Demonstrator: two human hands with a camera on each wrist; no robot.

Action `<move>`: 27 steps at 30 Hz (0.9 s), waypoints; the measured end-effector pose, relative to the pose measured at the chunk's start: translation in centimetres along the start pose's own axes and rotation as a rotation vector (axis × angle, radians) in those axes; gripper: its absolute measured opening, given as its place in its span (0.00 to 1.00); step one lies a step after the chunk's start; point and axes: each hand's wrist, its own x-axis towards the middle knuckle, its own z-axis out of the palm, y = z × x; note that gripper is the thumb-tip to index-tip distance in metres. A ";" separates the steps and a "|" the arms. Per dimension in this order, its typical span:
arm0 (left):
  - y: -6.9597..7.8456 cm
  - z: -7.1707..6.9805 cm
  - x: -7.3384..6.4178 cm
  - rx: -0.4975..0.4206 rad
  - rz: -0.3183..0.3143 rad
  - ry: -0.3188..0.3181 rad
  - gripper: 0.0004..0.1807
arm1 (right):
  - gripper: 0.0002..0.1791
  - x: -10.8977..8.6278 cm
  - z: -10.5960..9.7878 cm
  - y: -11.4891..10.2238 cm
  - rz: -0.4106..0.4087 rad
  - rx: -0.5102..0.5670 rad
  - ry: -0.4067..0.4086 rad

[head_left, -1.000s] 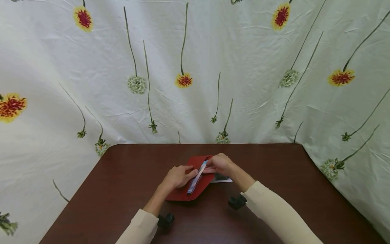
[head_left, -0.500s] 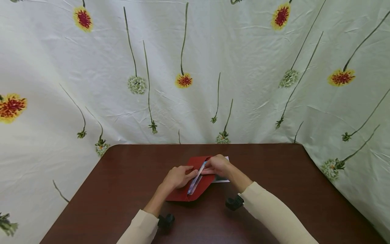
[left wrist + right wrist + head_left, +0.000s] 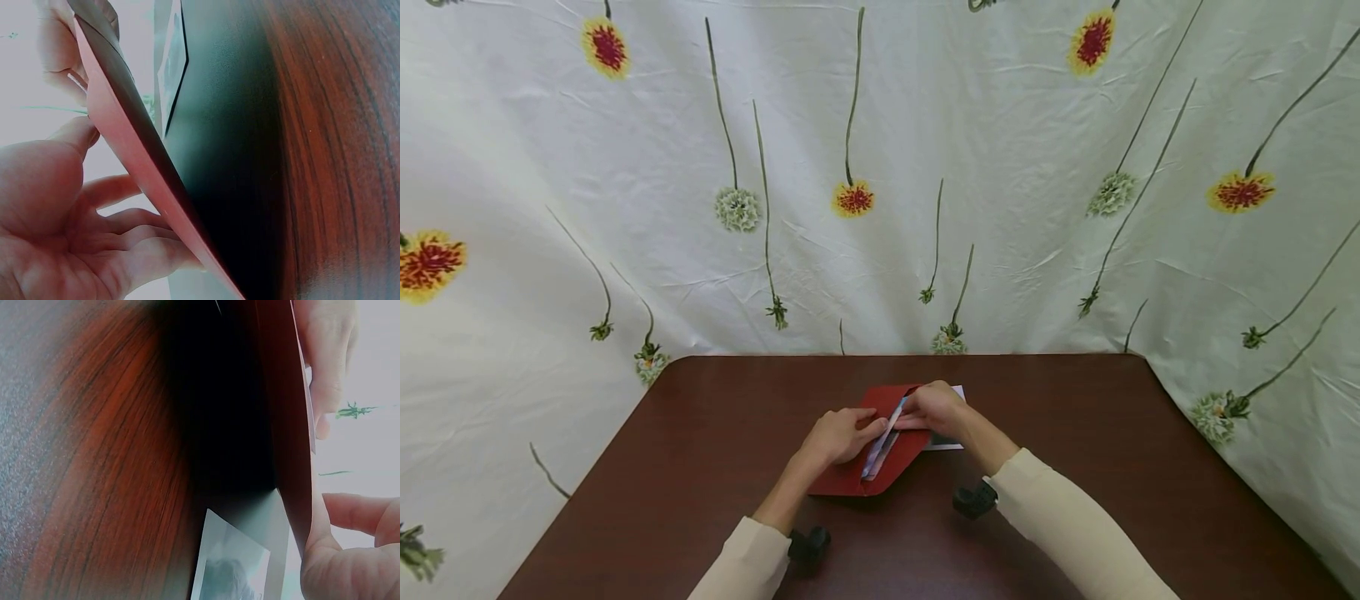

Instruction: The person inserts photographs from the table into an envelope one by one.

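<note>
Forearms (image 3: 782,492) angled inward, left hand (image 3: 837,437) and right hand (image 3: 937,408) close together, both pinching

We can read no text, label, brand, number or sign on any surface in the head view or either wrist view.

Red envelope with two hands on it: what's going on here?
A person's left hand rests on the red envelope, and the right hand is at its open mouth. Printed papers show in the opening between the hands. Another printed sheet lies on the table nearby, partly hidden.
</note>
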 end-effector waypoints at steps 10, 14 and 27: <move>0.0 -0.2 -0.1 -0.011 -0.012 -0.012 0.31 | 0.20 0.0 0.1 0.0 0.003 -0.013 0.008; -0.1 -0.1 -0.1 -0.018 -0.008 -0.010 0.31 | 0.19 0.1 0.1 0.0 0.005 -0.022 0.008; -0.2 0.0 0.0 -0.014 0.016 -0.002 0.31 | 0.17 -0.4 -0.4 -0.3 0.007 -0.060 -0.011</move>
